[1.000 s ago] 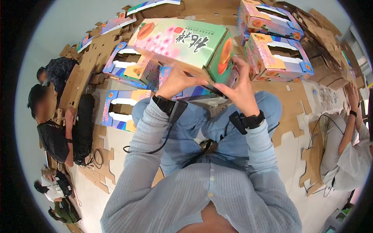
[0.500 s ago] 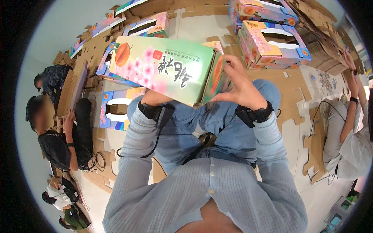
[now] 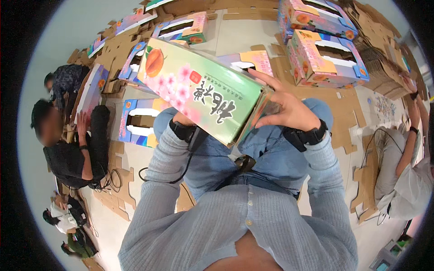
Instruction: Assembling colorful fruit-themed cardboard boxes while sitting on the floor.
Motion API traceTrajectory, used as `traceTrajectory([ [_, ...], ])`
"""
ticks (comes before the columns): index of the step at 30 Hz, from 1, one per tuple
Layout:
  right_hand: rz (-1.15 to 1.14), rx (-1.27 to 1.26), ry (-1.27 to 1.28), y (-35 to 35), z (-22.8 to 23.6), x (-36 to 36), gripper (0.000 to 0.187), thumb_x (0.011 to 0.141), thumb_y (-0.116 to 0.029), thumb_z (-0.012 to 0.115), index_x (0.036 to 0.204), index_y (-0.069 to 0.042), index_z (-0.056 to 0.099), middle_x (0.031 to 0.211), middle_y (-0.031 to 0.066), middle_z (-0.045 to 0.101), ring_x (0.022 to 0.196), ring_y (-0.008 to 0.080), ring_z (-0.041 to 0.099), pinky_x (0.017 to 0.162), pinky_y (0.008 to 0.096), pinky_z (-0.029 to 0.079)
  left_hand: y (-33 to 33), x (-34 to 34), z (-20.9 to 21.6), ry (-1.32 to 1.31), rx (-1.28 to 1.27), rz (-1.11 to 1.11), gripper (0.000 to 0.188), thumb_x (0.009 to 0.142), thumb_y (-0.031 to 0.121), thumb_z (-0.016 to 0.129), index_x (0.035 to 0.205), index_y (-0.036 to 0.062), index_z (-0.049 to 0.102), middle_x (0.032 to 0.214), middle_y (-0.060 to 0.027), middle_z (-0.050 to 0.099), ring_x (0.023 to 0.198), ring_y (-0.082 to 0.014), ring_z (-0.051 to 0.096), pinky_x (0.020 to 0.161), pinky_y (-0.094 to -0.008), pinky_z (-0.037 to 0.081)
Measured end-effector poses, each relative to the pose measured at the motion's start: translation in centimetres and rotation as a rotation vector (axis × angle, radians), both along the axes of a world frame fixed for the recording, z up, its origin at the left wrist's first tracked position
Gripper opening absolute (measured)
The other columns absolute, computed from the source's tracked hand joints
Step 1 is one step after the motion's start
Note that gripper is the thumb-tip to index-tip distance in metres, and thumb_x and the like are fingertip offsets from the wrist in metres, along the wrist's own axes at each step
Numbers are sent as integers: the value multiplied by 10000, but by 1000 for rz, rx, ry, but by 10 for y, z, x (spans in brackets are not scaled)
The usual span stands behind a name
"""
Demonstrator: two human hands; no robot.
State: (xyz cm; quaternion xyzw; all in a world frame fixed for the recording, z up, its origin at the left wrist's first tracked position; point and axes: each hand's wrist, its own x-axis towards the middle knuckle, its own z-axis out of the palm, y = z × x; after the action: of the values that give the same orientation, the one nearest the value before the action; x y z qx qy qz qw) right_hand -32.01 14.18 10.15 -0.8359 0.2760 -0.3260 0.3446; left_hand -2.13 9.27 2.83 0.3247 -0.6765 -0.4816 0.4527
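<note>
In front of my chest, tilted down to the right, is a green and cream fruit gift box [image 3: 194, 86] printed with a peach and pink blossoms. My right hand [image 3: 289, 108] grips its right end, thumb and fingers spread across the edges of the end flaps. My left hand [image 3: 184, 119] goes under the near left side and bears the box from below; its fingers are hidden behind the cardboard. Beyond it, partly covered, stands another peach-printed box [image 3: 260, 61].
Finished boxes with handle openings stand at left [image 3: 140, 122] and right [image 3: 327, 61]. A tall stack of folded cardboard [image 3: 384, 67] is at far right. Flat brown sheets [image 3: 115, 192] lie on the floor. Co-workers sit left [image 3: 68, 158] and right [image 3: 407, 180].
The box has turned clockwise, its right end dropping toward me. My right hand has moved down and right with it. The co-worker at left has tilted a printed sheet.
</note>
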Motion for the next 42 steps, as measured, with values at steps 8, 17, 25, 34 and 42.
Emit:
traceTrajectory([
  [8,49,-133,81,6,5,4,466,665,-241,836,1017,6,655,1503,206,297,1327,412,350,1071,447,323,10,-3,0,-4,-16,14,555,880,282,634,1360,73,455,1361,-119,469,1282,-273,421,1096,-426,287],
  [17,-130,45,40,37,-8,1,765,667,-151,813,1336,-24,463,1497,204,277,1362,396,296,1106,443,273,28,-22,11,-136,-158,-48,519,883,264,625,1340,67,476,1328,-125,492,1264,-279,432,1092,-433,283],
  [25,-222,284,-213,59,-32,-1,998,697,-124,791,1485,-28,186,1518,191,211,1387,364,252,1135,411,214,33,-47,26,-473,-663,-32,489,886,248,617,1321,62,496,1299,-131,513,1248,-284,442,1089,-439,279],
  [34,-319,184,-215,56,-43,1,1012,662,-137,831,1445,-37,197,1479,161,235,1407,306,211,1145,409,200,24,-66,38,-309,-370,-142,441,891,201,599,1293,39,515,1244,-134,552,1183,-262,496,1039,-412,351],
  [42,-370,360,-326,61,-27,12,960,705,-116,787,1439,-30,175,1440,162,291,1367,280,293,1125,395,242,57,-62,62,149,459,-34,443,868,70,588,1297,17,492,1291,-102,546,1185,-187,519,992,-330,419],
])
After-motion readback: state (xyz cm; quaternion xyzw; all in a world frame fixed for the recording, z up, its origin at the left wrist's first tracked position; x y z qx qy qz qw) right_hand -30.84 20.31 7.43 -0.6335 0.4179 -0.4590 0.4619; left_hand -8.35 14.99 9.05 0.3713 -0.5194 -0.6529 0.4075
